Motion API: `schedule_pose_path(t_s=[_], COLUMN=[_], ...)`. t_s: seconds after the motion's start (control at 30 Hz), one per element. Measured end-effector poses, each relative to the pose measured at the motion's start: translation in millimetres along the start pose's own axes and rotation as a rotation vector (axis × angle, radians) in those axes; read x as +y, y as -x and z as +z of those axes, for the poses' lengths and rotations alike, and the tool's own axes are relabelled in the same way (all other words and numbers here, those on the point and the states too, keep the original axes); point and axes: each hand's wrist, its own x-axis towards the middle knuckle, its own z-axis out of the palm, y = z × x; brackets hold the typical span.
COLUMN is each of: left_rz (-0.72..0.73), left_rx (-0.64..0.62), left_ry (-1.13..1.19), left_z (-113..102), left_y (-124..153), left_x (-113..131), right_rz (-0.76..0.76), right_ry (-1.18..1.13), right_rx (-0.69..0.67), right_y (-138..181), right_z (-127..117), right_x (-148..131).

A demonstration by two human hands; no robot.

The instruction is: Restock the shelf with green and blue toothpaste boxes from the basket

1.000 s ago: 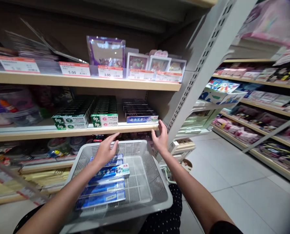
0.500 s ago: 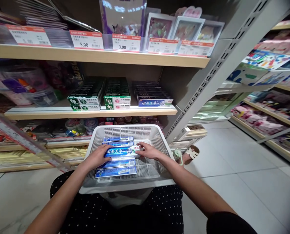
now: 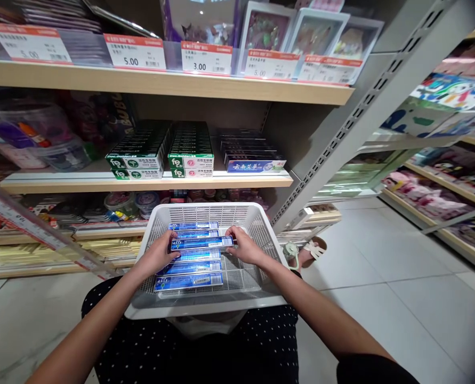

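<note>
Fingers (image 3: 169,244) of left hand (image 3: 155,257) and right hand (image 3: 248,249) curl closed on the two ends of one blue toothpaste box (image 3: 202,244). The box is level and crosswise inside the basket; cannot tell whether it is lifted clear of the boxes under it.

Setting: shop aisle, pale tiled floor (image 3: 381,298), tiered wooden shelving (image 3: 141,85), grey perforated upright (image 3: 341,136).

Middle shelf (image 3: 61,184): green-and-white cartons (image 3: 189,160) in two stacks, dark-blue cartons (image 3: 255,164) just beside them at right.

White mesh basket (image 3: 261,229) rests on the person's lap, on dotted dark fabric (image 3: 221,346). Inside, left of centre, further blue boxes (image 3: 189,280) lie flat in a row.

Red-and-white price tags (image 3: 206,57) line the top shelf edge.
</note>
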Motion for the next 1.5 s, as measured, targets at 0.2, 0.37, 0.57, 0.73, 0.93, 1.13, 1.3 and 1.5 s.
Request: schedule_pose_path(t_s=[0.2,0.37,0.57,0.73,0.93,1.13,1.3,1.5], left_rz=[-0.106,-0.117,-0.224,-0.282,-0.283,-0.322,-0.337,-0.279], left_rx=[-0.016,0.037,-0.015,-0.044,-0.049,-0.044,-0.054,-0.081], left_ry=[0.131,0.244,0.357,0.426,0.618,0.632,0.634,0.536], left_z=[-0.8,1.1,-1.2,-8.3,-6.5,-5.1,-5.8,-1.1], left_y=[-4.4,-7.1,-6.3,-6.4,-8.7,-9.3,-7.2,-5.7], left_x=[-5.6,-5.3,1.3,12.8,11.9,10.6,13.7,4.2], right_rz=[0.060,0.143,0.333,0.316,0.330,0.359,0.387,0.387], right_ry=[-0.113,-0.251,-0.558,-0.665,-0.812,-0.870,-0.871,-0.841], right_rx=[-0.004,0.016,0.110,0.106,0.068,0.062,0.076,0.065], right_y=[-6.7,-11.4,-13.3,-14.2,-16.2,-16.9,-16.3,-14.0], right_z=[4.7,7.0,5.6,3.2,-1.6,-2.1,-0.9,1.2], right_x=[10.4,16.7,9.4,3.8,-0.5,-1.3,-1.0,2.7])
